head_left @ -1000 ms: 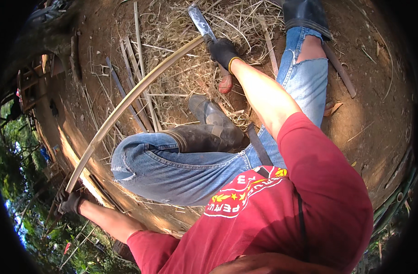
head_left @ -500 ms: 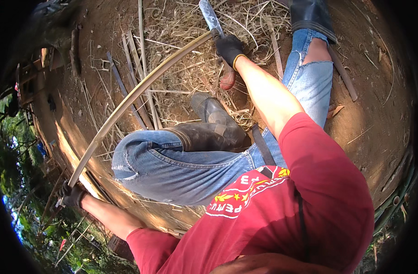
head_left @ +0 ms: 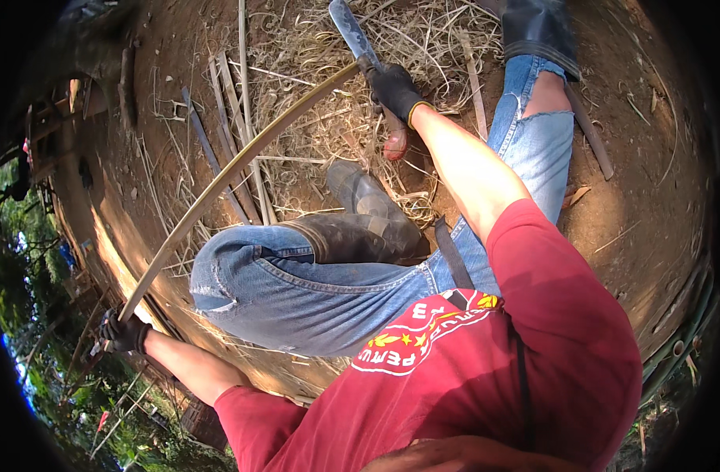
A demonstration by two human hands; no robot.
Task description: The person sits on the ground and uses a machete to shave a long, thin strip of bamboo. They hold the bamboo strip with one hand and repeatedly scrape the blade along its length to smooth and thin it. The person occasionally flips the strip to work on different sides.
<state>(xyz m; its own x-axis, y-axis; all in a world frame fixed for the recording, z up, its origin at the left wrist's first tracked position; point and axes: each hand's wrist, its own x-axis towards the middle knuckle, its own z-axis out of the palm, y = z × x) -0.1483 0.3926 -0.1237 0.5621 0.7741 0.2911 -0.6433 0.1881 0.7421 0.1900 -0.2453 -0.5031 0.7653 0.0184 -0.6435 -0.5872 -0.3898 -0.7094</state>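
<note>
A long, pale, gently bowed strip, apparently bamboo (head_left: 230,173), runs between my hands. My left hand (head_left: 125,331), in a dark glove, is closed round its lower left end. At the upper end my right hand (head_left: 396,91), also in a dark glove, grips a knife (head_left: 350,31) whose grey blade points up and left. The knife's reddish handle end (head_left: 394,146) sticks out below the fist. The strip's upper end meets the knife beside my right fingers; whether the fingers also pinch the strip is hidden.
Curly shavings (head_left: 423,47) cover the brown ground beyond my boots. Several long slats (head_left: 238,118) lie left of them, by a bent boot (head_left: 368,200). A flat brown stick (head_left: 592,134) rests right of my stretched leg. Green bamboo poles (head_left: 678,346) lie at far right.
My right hand and the knife have shifted slightly left, and the upper part of the strip has moved a little with them. My left hand is nearly where it was.
</note>
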